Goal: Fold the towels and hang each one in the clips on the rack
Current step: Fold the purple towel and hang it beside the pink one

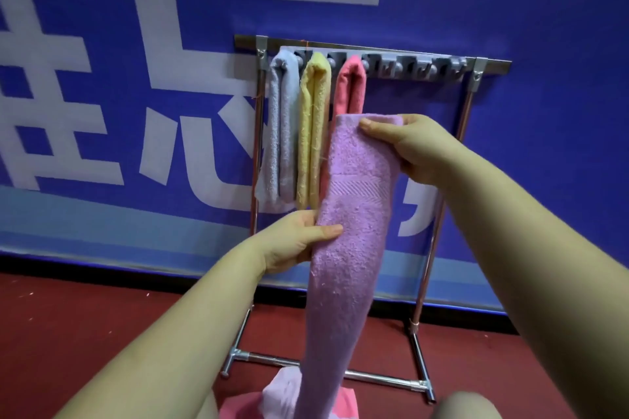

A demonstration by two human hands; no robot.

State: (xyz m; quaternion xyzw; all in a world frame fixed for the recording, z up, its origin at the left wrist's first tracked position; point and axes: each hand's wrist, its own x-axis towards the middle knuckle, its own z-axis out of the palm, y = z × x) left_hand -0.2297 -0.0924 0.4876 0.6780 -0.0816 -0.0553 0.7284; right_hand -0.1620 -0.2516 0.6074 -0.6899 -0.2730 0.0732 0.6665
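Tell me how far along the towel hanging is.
Done: grey towel, yellow towel and pink towel hang clipped on the rack. In hand: left hand and right hand hold the folded purple towel. Left: clipping it, plus the floor pile.

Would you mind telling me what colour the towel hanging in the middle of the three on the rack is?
Yellow: the middle towel shows best in the head view.

A red floor (85,333) carries a metal rack (471,102), whose base bars rest directly on it against a blue banner (544,146). Pink cloth (245,406) lies heaped on the floor just in front of the rack's base. On the rack's clip strip (408,66) hang grey (282,126), yellow (313,133) and pink towels (349,88).
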